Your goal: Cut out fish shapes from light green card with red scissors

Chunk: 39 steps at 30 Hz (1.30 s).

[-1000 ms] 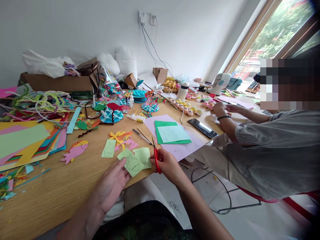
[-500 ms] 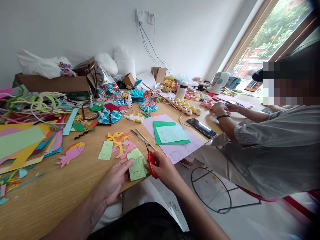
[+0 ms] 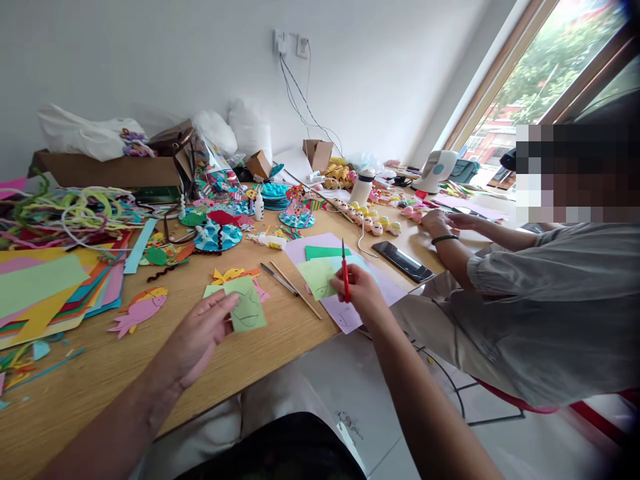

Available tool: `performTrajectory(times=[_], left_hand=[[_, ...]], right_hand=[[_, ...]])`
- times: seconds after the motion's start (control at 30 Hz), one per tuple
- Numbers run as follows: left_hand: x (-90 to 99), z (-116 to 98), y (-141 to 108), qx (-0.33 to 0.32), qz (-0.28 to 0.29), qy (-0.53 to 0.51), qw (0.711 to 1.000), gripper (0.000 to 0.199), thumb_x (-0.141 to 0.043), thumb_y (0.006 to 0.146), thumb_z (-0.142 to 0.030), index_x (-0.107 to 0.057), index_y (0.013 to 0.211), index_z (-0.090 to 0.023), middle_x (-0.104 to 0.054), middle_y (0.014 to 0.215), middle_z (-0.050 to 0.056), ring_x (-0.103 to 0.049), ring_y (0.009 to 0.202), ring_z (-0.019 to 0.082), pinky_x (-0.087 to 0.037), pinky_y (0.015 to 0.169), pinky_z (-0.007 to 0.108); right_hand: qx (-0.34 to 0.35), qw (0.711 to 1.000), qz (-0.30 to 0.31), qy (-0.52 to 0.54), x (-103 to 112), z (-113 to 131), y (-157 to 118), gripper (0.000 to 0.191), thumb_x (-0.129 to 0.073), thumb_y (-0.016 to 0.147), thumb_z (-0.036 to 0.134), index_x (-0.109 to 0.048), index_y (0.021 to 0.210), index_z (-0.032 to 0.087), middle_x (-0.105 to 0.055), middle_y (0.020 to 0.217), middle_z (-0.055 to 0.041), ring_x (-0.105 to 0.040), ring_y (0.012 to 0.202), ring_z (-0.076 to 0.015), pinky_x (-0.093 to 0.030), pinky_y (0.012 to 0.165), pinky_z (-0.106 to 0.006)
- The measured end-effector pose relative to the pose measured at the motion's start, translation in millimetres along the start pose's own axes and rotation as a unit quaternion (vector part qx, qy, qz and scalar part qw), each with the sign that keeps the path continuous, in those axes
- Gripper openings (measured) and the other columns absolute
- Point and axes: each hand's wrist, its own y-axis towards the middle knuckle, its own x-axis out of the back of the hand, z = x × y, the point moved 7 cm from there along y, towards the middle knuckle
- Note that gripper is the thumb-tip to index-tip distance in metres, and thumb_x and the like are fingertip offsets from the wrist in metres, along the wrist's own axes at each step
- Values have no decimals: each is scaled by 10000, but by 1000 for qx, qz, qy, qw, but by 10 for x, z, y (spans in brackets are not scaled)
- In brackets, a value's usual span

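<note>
Wood makes up the tabletop [image 3: 60, 393], and a co-worker in grey [image 3: 540, 307] sits at it to the right of the lilac sheet [image 3: 393, 288]. Well left of that sheet lies the paper stack [image 3: 45, 273], probably kept aside so it stays out of the hands' way. The left hand [image 3: 200, 333], left of the sheet, pinches the first slip [image 3: 249, 310] by one edge between thumb and fingers, likely so the drawn outline stays uncovered. The right hand [image 3: 365, 293], over the sheet, is closed around the scissors [image 3: 345, 273] and also grips the second slip [image 3: 316, 277]; the scissors point upward, perhaps to free the fingertips for the paper. The phone [image 3: 403, 261] rests just beside the sheet on its right, the pink fish [image 3: 143, 310] well to its left. The pen [image 3: 280, 279] and stick [image 3: 296, 290] lie near its left edge, presumably for easy reach.

The co-worker is cut off by the frame. Much of the green card [image 3: 325, 252] on the sheet is covered. Fingers hide part of the second slip's drawing. The scissors show edge-on, so whether the blades are parted cannot be told. Behind the first slip, a third slip [image 3: 213, 291] shows only a corner.
</note>
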Motion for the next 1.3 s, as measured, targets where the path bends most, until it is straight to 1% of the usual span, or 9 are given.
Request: performTrajectory(times=[0.17, 0.3, 0.37, 0.47, 0.57, 0.8, 0.9, 1.03, 1.3], left_hand=[[383, -148, 136, -15, -34, 26, 999, 253, -768, 581, -166, -703, 825, -154, -758, 775, 41, -708, 784, 225, -558, 571, 241], [452, -138, 178, -21, -28, 54, 998, 298, -771, 587, -150, -693, 875, -160, -760, 805, 37, -707, 727, 192, -565, 600, 233], [428, -117, 186, -21, -30, 64, 997, 308, -766, 605, -153, -683, 901, -161, -761, 836, 41, -705, 728, 184, -570, 638, 243], [354, -118, 196, -21, -26, 79, 996, 283, -754, 622, -151, -675, 893, -165, -757, 816, 37, -700, 710, 176, -567, 639, 244], [328, -240, 187, -34, -25, 90, 995, 225, -737, 633, -149, -671, 848, -167, -747, 756, 20, -685, 643, 162, -560, 601, 238], [722, -621, 61, -69, -84, 42, 993, 189, -633, 648, -58, -678, 780, -186, -716, 647, -16, -632, 515, 130, -504, 467, 185], [911, -516, -4, -41, -102, 37, 993, 179, -614, 666, -19, -677, 764, -154, -729, 697, 19, -668, 591, 150, -542, 549, 209], [1071, -326, -32, -14, -127, 18, 992, 164, -576, 720, -8, -660, 782, -134, -735, 742, 60, -699, 682, 178, -564, 584, 233], [1052, -204, 59, 26, -126, 28, 991, 180, -512, 801, -8, -613, 881, -133, -722, 755, 81, -712, 670, 184, -513, 455, 203]], right_hand=[[12, 982, -67, -176, 308, -20, 327, 145, -591, 622, 159, -450, 619, 196, -485, 557, 30, -454, 533, -123, -317, 476, -226], [45, 968, -115, -220, 304, 161, 233, 113, -585, 648, 152, -484, 665, 198, -549, 644, -8, -497, 633, -153, -305, 514, -236], [87, 974, -81, -193, 108, 313, 101, 102, -601, 686, 234, -511, 718, 197, -595, 697, -19, -516, 625, -149, -336, 516, -236], [84, 988, 122, -35, -475, 438, -128, 207, -623, 702, 366, -531, 770, 193, -622, 725, -4, -501, 531, -118, -376, 481, -236], [77, 973, 215, 37, -924, 536, -280, 262, -671, 680, 378, -513, 772, 192, -631, 747, 3, -496, 505, -99, -376, 455, -224], [37, 959, 281, 31, -1467, 584, -186, 274, -774, 621, 239, -520, 707, 186, -584, 625, 46, -532, 527, -96, -389, 460, -194], [-36, 932, 349, 96, -1687, 575, -254, 278, -771, 641, 233, -504, 689, 172, -561, 580, 53, -526, 476, -78, -390, 446, -182], [-86, 918, 369, 114, -1810, 532, -357, 293, -777, 645, 260, -504, 696, 167, -551, 550, 57, -526, 437, -70, -315, 403, -160], [-31, 950, 310, 15, -1858, 435, -324, 133, -706, 657, 174, -575, 675, 163, -569, 538, 34, -518, 435, -92, -319, 389, -180]])
